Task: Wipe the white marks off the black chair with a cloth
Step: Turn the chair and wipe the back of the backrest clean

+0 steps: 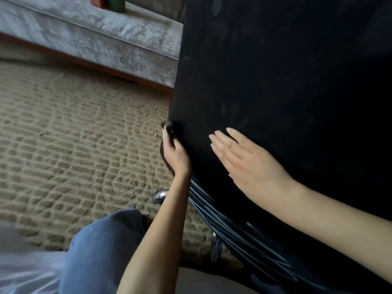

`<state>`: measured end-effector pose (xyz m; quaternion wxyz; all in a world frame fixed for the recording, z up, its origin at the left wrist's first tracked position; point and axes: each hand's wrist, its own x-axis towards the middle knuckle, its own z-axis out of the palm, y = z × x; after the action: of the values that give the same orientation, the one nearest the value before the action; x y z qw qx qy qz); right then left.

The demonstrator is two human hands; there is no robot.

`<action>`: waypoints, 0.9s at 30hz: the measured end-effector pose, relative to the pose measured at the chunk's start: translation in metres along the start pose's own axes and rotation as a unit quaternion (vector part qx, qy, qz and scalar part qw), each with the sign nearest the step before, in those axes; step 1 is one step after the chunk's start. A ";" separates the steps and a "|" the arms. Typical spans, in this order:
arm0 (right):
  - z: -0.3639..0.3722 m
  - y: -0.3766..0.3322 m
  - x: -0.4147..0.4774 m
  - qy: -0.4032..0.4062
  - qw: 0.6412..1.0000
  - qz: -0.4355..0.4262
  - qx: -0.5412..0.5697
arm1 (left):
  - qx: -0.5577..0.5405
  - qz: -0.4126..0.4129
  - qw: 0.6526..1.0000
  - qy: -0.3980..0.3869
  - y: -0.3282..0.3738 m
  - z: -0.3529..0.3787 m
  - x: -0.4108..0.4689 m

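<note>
chair (286, 81) right | rug (74, 134) left | sofa (95, 32) behind rug | right hand (250, 164) on chair

Tan carpet (74, 134) with a brick-like woven pattern covers the floor; a grey upholstered sofa (95, 32) on a reddish wooden base (127, 76) runs along its far edge; a blurred green object (117, 4) stands on the cushion beside a red-brown one (98, 2); a blue-jeaned knee (101, 240) shows lower left.

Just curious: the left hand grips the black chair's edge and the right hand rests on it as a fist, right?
Not a fist: in the head view the right hand lies flat, fingers straight, on the black chair; the left hand grips its edge.
</note>
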<state>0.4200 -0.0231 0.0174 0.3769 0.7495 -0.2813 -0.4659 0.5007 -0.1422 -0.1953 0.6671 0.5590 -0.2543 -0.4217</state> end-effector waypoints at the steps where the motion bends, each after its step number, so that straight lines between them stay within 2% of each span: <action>1: 0.001 0.000 -0.001 0.001 1.000 -0.001 -0.003 | 0.004 0.022 1.000 -0.010 0.004 0.002 0.002; 3: 0.004 0.000 0.001 0.003 1.000 0.000 -0.007 | 0.007 0.021 1.000 -0.021 -0.002 -0.003 0.010; 6: 0.007 -0.002 0.002 0.003 1.000 -0.004 -0.002 | 0.031 -0.087 0.996 -0.012 -0.032 -0.017 0.016; 9: 0.008 -0.001 0.001 0.018 1.000 -0.002 0.008 | 0.093 -0.214 0.972 0.007 -0.063 -0.032 0.011; 11: 0.007 0.000 -0.001 0.020 1.000 -0.011 0.013 | 0.092 -0.234 0.967 0.030 -0.060 -0.031 0.001; 13: 0.007 0.000 -0.001 0.027 0.999 -0.013 0.016 | 0.055 -0.168 0.983 0.047 -0.035 -0.018 -0.019; 16: 0.003 0.001 0.001 0.038 0.999 0.002 0.025 | -0.004 -0.004 1.000 0.020 0.015 0.005 -0.078; 18: 0.002 0.002 0.002 0.045 0.998 0.003 0.043 | -0.007 0.043 0.999 -0.001 0.023 0.006 -0.107; 19: 0.002 0.002 0.003 0.051 0.997 0.005 0.052 | -0.001 0.041 0.999 -0.004 0.015 0.002 -0.107; 20: 0.002 0.003 0.003 0.058 0.997 0.005 0.058 | 0.006 0.013 1.000 0.004 0.003 -0.003 -0.099; 22: 0.003 0.002 0.003 0.063 0.996 0.005 0.066 | 0.048 -0.094 0.994 0.027 -0.026 -0.015 -0.075; 25: 0.004 0.003 0.005 0.067 0.995 0.003 0.069 | 0.082 -0.246 0.965 0.038 -0.061 -0.032 -0.049; 27: 0.003 0.004 0.005 0.084 0.993 0.008 0.082 | 0.091 -0.290 0.951 0.053 -0.066 -0.035 -0.048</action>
<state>0.4196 -0.0301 0.0174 0.3405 0.8119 -0.2920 -0.3737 0.4863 -0.0839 -0.2606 0.4746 0.6887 -0.0828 -0.5419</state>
